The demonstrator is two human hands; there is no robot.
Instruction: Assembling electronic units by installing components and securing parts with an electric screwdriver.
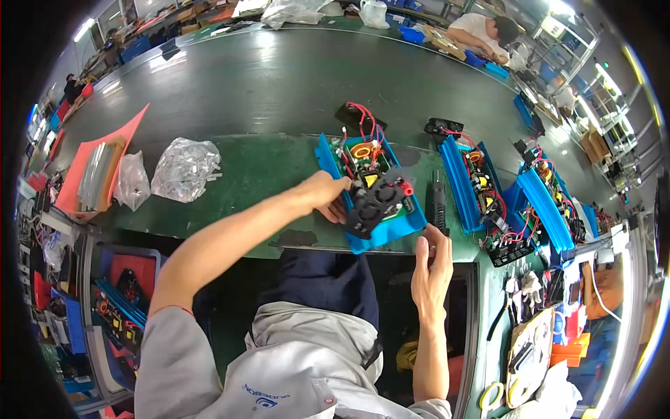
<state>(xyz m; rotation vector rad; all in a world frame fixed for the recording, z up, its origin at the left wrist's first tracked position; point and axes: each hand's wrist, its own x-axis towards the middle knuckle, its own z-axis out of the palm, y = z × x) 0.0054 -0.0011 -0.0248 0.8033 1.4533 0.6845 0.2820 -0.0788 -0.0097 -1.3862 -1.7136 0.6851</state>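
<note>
Head view: the left hand grips an open, wire-filled blue electronics housing at nine o'clock, the right hand, grip unclear, at five, on a green worktable, racks at two.

Bag left, tool right — casing lies between (all on bench).

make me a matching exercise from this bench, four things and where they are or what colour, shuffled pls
1. fan panel
2. black tool
3. larger clear bag
4. sheet

A. holds small silvery pieces
B. red, beside grey strips
C. just right of the middle blue case
D. black with red terminals, over the middle case's near part

Pairs: 1-D, 2-C, 3-A, 4-B
</note>
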